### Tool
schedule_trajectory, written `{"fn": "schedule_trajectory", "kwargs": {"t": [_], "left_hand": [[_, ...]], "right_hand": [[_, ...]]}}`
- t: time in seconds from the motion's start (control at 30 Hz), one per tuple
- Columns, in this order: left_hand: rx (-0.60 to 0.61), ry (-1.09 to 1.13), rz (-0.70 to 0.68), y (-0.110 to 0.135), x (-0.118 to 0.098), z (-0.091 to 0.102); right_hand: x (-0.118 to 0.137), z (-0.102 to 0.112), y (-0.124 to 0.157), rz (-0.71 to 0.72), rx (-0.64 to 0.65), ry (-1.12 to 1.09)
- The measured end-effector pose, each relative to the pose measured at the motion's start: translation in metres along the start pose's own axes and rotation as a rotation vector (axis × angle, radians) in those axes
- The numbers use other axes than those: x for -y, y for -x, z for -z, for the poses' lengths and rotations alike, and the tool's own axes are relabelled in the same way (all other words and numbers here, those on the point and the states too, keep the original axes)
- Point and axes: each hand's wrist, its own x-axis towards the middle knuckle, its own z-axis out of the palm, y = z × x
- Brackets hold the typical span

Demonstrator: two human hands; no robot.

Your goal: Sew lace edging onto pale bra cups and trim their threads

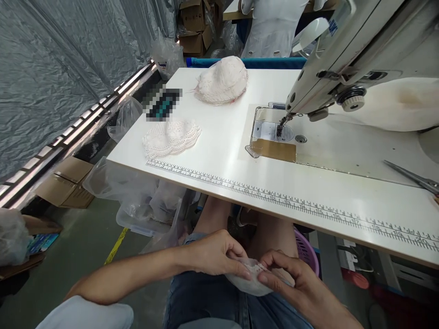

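Low in the view, over my lap, both hands pinch one small white lace piece [248, 278]. My left hand [214, 253] grips its left edge with thumb and fingers closed. My right hand [291, 278] holds the right side, fingers curled round it. On the white sewing table [222, 155] lie a flat stack of white lace pieces [171, 137] and, farther back, a heaped pile of pinkish lace pieces [222, 81]. The sewing machine [343, 59] stands at the right, with its needle over the metal plate [270, 132].
Scissors [414, 177] lie at the table's right edge. A printed ruler [291, 201] runs along the front edge. Plastic bags [137, 192] and a cardboard box [65, 183] sit on the floor at left. A purple basket [305, 251] is under the table.
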Motion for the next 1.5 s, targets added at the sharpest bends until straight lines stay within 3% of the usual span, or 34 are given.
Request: {"fn": "schedule_trajectory", "kwargs": {"t": [0.4,0.5,0.7,1.13,1.3,1.5], "left_hand": [[0.028,-0.027,-0.071,0.004,0.003,0.004],[-0.02,-0.097,-0.049,0.002,0.001,0.0],[-0.08,0.028,-0.052,-0.003,0.006,-0.007],[-0.065,0.309,0.078,-0.008,0.013,-0.01],[-0.034,0.316,0.073,-0.007,0.015,-0.01],[-0.005,0.243,0.039,-0.005,0.008,-0.014]], "right_hand": [[-0.004,-0.004,0.001,0.015,-0.009,0.037],[-0.002,-0.005,0.0,0.015,-0.017,0.056],[0.003,-0.004,0.004,-0.001,-0.048,0.113],[-0.007,-0.003,0.005,-0.004,0.025,-0.01],[-0.006,0.001,0.009,-0.035,0.057,-0.048],[-0.002,-0.005,0.011,0.036,-0.006,0.124]]}}
